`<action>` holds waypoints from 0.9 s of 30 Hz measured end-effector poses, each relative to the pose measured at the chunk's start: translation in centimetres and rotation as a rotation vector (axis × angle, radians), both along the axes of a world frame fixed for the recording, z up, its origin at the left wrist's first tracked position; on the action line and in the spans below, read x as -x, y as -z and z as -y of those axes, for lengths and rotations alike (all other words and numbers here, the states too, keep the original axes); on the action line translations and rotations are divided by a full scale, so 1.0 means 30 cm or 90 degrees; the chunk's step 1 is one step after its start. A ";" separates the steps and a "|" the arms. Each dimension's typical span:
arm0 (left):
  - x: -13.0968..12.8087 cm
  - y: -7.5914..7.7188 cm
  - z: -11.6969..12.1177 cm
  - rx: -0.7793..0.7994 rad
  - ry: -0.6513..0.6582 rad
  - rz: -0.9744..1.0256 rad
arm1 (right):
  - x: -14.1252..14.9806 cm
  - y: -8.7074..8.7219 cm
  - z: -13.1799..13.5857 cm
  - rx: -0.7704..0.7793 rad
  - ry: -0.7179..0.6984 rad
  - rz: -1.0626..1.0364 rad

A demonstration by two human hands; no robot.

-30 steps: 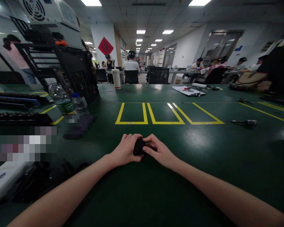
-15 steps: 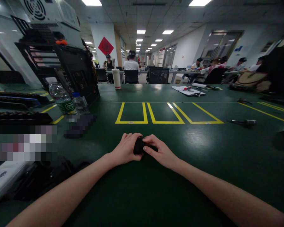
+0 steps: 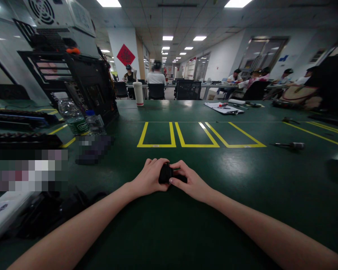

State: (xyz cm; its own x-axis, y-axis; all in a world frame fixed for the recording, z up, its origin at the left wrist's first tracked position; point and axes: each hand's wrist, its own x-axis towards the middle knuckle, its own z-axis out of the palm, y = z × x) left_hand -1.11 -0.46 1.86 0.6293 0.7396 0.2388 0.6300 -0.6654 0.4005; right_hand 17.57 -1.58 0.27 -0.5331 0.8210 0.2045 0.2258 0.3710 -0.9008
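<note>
In the head view, one black object (image 3: 165, 174) sits just towards six o'clock from centre — the left hand (image 3: 150, 176) wraps its fingers round it, the right hand (image 3: 190, 183) pinches its edge. From it, three yellow tape outlines (image 3: 198, 146) lie towards one o'clock, two bottles (image 3: 71, 113) towards ten.

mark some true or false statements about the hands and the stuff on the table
1. The left hand holds a black part. True.
2. The cup stands on the table. True.
3. The right hand is on the cup. False: it is at the black part.
4. The paper lies left of the cup. False: the paper lies to its right.
5. Yellow tape marks the table beyond the hands. True.
</note>
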 end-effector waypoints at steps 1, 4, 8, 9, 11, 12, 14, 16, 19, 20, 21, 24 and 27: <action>0.000 -0.003 0.002 -0.001 -0.002 -0.001 | 0.001 0.000 -0.001 0.004 0.003 -0.005; -0.002 -0.007 0.003 -0.004 -0.007 0.000 | 0.005 0.000 -0.005 0.031 0.010 -0.019; -0.002 0.004 -0.003 -0.005 -0.003 0.003 | 0.007 -0.003 -0.007 0.059 0.030 -0.015; -0.002 0.009 -0.006 -0.009 -0.004 0.005 | 0.006 -0.005 -0.006 0.061 0.031 -0.009; -0.001 0.021 -0.011 -0.016 -0.003 0.006 | 0.003 -0.007 -0.004 0.055 0.019 -0.005; -0.001 0.027 -0.014 -0.021 -0.005 0.006 | 0.002 -0.008 -0.003 0.046 0.010 -0.008; -0.001 0.036 -0.017 -0.032 -0.009 0.008 | 0.000 -0.007 -0.001 0.020 -0.002 -0.021; 0.000 0.041 -0.019 -0.039 -0.012 0.008 | 0.001 -0.005 -0.001 0.009 -0.003 -0.031; 0.000 0.044 -0.019 -0.041 -0.011 0.006 | 0.006 0.000 -0.005 0.023 0.013 -0.040; -0.001 0.045 -0.020 -0.040 -0.012 0.006 | 0.007 0.000 -0.006 0.029 0.019 -0.042; -0.001 0.045 -0.021 -0.039 -0.014 0.007 | 0.009 0.000 -0.007 0.034 0.025 -0.042; -0.003 0.046 -0.022 -0.033 -0.015 0.010 | 0.010 -0.004 -0.007 0.050 0.038 -0.030; -0.002 0.035 -0.018 -0.030 -0.014 0.012 | 0.006 -0.010 -0.002 0.050 0.030 -0.010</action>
State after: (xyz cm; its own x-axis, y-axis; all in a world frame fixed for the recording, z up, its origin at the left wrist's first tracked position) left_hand -1.04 0.08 0.80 0.6083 0.7409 0.2847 0.6374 -0.6698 0.3809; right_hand 17.38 -1.51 0.56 -0.4902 0.8593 0.1463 0.2265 0.2876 -0.9306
